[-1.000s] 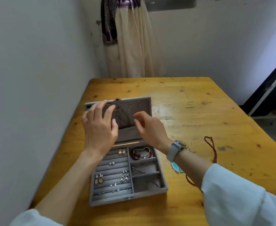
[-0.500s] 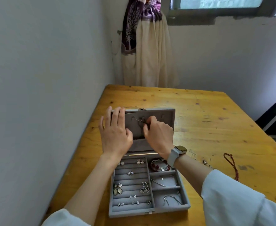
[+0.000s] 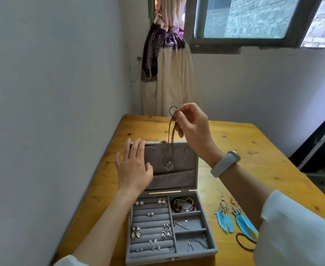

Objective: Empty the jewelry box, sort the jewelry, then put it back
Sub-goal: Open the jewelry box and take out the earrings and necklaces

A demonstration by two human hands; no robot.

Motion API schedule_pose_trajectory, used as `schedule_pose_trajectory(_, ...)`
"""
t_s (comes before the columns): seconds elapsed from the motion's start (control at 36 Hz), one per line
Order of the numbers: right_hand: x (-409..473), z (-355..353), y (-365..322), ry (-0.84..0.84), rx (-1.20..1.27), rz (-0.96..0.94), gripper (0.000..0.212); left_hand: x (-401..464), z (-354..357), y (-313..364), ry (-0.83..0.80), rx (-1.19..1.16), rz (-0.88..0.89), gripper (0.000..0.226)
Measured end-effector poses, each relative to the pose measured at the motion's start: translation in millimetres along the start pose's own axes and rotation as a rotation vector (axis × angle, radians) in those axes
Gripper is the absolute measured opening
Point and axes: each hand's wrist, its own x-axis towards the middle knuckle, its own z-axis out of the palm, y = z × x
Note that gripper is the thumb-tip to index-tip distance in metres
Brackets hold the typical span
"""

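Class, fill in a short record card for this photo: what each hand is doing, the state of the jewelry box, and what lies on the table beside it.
Right hand: pinches the cord of a pendant necklace, lifted above the lid
Left hand: flat against the lid's left side
Jewelry box: open, lid upright, earrings and bracelets inside
Beside box: blue feather earrings, on the table

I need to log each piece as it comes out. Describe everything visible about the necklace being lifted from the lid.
The necklace is a thin brownish cord, doubled into strands that hang straight down. At the bottom dangles a small silvery faceted pendant, level with the grey velvet lid of the jewelry box. The right hand pinches its top loop, above the lid's edge. Whether the pendant touches the lid lining cannot be told.
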Motion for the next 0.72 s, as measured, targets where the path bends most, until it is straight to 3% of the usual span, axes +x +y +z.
schedule_pose_trajectory(0.08,-0.7,-15.7,-25.9,-0.054,0.191,0.092,0.013,3.8,-9.4,5.0,0.027,-0.111,-0.049,0.056)
schedule_pose_trajectory(0.22,-8.7,-48.3,-50.6,-0.220,0.381,0.191,0.006,-8.3,-30.8,35.3,0.231,-0.573,0.016,0.034)
schedule_pose_trajectory(0.33,-26.6,-73.3,-58.6,-0.380,0.410,0.223,0.019,-26.3,-42.2,69.4,-0.029,-1.073,-0.017,0.024)
schedule_pose_trajectory(0.42,-45.1,-91.3,-56.2,-0.403,0.422,0.259,0.020,-44.8,-33.9,89.3,-0.201,-1.265,-0.020,0.029)
schedule_pose_trajectory(0.53,-73.8,-115.9,-41.6,-0.368,0.461,0.338,0.016,-78.1,-15.0,108.4,-0.321,-1.248,0.020,0.040)
schedule_pose_trajectory(0.58,-89.5,-128.0,-30.5,-0.377,0.500,0.361,0.005,-93.9,-6.1,114.4,-0.322,-1.131,0.069,0.032)
schedule_pose_trajectory(0.64,-104.4,-139.3,-18.5,-0.392,0.534,0.395,0.023,-105.3,1.6,118.4,-0.274,-0.987,0.112,0.022)
schedule_pose_trajectory(0.72,-126.4,-152.5,-2.8,-0.366,0.559,0.447,0.036,-116.8,11.3,118.5,-0.159,-0.868,0.156,0.027)
